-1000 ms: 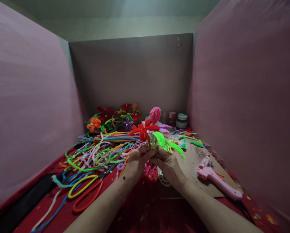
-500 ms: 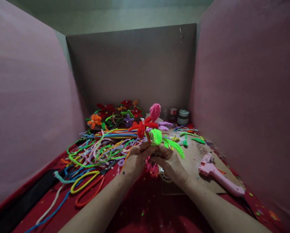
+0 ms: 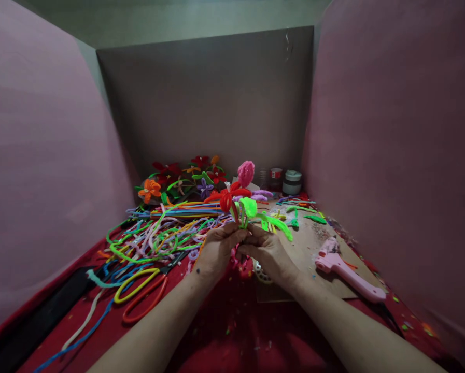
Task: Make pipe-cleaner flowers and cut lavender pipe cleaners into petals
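Both hands meet at the centre, pinching the stems of a small bunch of pipe-cleaner flowers. My left hand [image 3: 219,248] is closed round the stems from the left, and my right hand [image 3: 269,254] from the right, fingertips nearly touching. Above the fingers rise a red flower [image 3: 227,199] with a white centre, a pink bud [image 3: 246,173] and a purple flower [image 3: 260,195]. Bright green leaves [image 3: 249,207] bend over just above my grip, one drooping to the right. The fingers hide the lower stems.
Loose pipe cleaners [image 3: 162,233] are heaped to the left beside scissors [image 3: 142,298] with yellow and red handles. On a cardboard sheet [image 3: 306,248] to the right lies a pink glue gun [image 3: 349,274]. Finished flowers [image 3: 150,190] and a lidded jar [image 3: 292,182] stand behind.
The bunch stays in both hands and has turned slightly, with its green leaves shifting a little. The whole view has moved slightly.
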Tool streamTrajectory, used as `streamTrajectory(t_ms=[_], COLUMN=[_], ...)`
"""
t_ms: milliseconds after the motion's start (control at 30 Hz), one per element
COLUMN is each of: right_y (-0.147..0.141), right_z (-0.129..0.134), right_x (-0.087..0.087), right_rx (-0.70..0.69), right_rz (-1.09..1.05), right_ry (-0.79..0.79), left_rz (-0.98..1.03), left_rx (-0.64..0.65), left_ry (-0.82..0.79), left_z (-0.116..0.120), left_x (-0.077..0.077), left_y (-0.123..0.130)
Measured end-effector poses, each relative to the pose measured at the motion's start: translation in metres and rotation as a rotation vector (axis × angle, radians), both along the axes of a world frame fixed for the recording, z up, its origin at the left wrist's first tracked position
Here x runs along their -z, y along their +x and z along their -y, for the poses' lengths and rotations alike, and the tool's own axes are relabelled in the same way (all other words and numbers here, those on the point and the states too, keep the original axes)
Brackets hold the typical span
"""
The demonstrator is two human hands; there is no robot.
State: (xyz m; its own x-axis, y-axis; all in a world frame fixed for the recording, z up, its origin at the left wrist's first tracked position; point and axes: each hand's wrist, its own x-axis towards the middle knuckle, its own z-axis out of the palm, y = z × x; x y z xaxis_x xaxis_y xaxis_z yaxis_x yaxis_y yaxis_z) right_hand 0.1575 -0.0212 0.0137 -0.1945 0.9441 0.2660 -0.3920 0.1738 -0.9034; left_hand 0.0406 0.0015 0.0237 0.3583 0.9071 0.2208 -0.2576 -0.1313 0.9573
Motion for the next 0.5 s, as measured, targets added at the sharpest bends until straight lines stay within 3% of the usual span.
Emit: streamTrajectory(t_ms=[167,267,400,500], right_y=[0.015,0.033,0.052,0.055], right_z=[-0.006,-0.007,0.006,0.021], right_x=[-0.009,-0.017,-0.015,-0.005], right_rx=[0.054,0.084,0.144,0.166], right_rz=[0.121,0.4,0.978,1.272], right_ry=[0.004,0.086,0.262,0.339], left_rz=[-0.117,-0.141,-0.142,-0.097], left_rx=[-0.226,-0.317,-0.291,-0.232], left_ry=[0.124,0.157,0.135,0.152], left_z=[0.008,0.006,0.0,-0.003], left_x=[-0.024,-0.032,-0.023,-0.015], left_y=[-0.007,-0.01,-0.009,-0.008])
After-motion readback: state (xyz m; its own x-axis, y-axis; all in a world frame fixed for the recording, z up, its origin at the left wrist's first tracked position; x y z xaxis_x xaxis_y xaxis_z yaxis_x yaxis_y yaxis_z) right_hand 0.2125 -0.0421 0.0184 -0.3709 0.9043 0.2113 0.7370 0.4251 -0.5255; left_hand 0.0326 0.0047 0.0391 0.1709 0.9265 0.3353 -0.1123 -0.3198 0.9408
